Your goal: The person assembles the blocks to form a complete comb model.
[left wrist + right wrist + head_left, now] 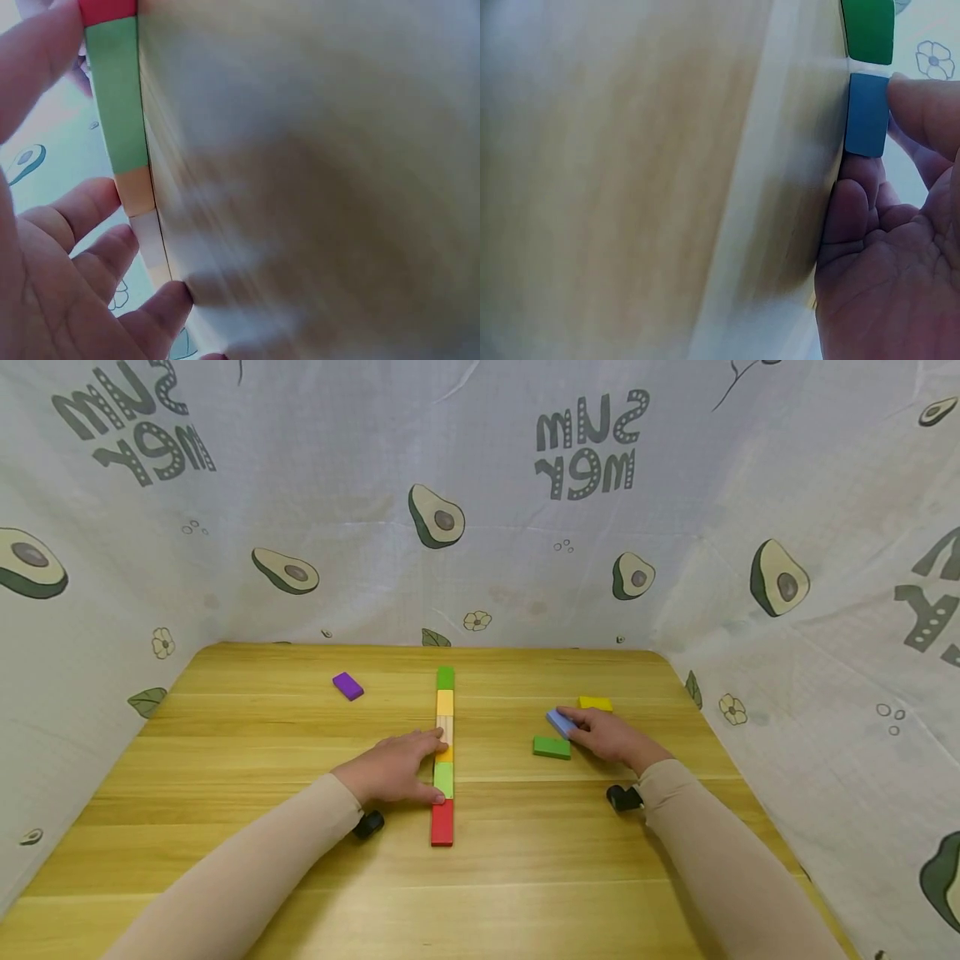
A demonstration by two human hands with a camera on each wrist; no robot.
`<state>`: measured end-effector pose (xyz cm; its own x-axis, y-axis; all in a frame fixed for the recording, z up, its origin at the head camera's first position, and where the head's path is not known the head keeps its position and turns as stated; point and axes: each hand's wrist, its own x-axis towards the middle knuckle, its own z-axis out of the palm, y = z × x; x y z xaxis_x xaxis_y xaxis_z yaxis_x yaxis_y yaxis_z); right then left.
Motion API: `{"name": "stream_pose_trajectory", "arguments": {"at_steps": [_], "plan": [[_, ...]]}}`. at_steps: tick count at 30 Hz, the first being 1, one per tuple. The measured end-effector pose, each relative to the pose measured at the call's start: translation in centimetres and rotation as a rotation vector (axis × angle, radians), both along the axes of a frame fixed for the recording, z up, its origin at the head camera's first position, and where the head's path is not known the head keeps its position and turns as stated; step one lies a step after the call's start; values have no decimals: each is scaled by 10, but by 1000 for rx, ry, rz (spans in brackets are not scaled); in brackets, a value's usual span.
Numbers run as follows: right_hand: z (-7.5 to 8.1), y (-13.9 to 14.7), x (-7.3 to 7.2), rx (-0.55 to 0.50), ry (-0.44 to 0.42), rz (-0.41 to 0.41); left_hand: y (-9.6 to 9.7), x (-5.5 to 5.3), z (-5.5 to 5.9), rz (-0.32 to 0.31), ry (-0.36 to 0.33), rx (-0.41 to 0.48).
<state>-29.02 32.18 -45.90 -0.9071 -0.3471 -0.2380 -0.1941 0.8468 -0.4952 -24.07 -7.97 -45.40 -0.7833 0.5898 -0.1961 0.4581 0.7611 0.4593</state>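
A straight row of flat rectangular blocks runs front to back on the table: red (442, 827), light green (445, 775), orange (446, 755), plain wood (446, 723), light yellow (445, 702) and green (446, 677). My left hand (396, 768) rests against the row's left side, its fingers spread; the thumb touches near the red and light green joint. To the right, my right hand (609, 737) pinches a blue block (867, 116) between thumb and fingers, low at the tabletop. A second green block (551, 747) lies just in front of the blue one.
Behind the right hand lies a yellow block (595, 702). A purple block (348, 686) lies at the back left of the wooden table (525, 877). A printed cloth (517, 568) hangs behind and beside the table. Each wrist carries a small black camera (623, 798).
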Motion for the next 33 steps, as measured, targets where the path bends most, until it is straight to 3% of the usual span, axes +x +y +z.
{"name": "stream_pose_trajectory", "arguments": {"at_steps": [6,15,26,33], "plan": [[1,0,1,7,-5,-7,2,-1,2,-14,-18,31],[2,-1,1,-4,-11,-9,2,-1,0,12,-66,51],[1,0,0,-13,5,-7,3,3,7,28,-73,62],[-1,0,1,-35,0,-29,3,3,5,28,-71,59]]}}
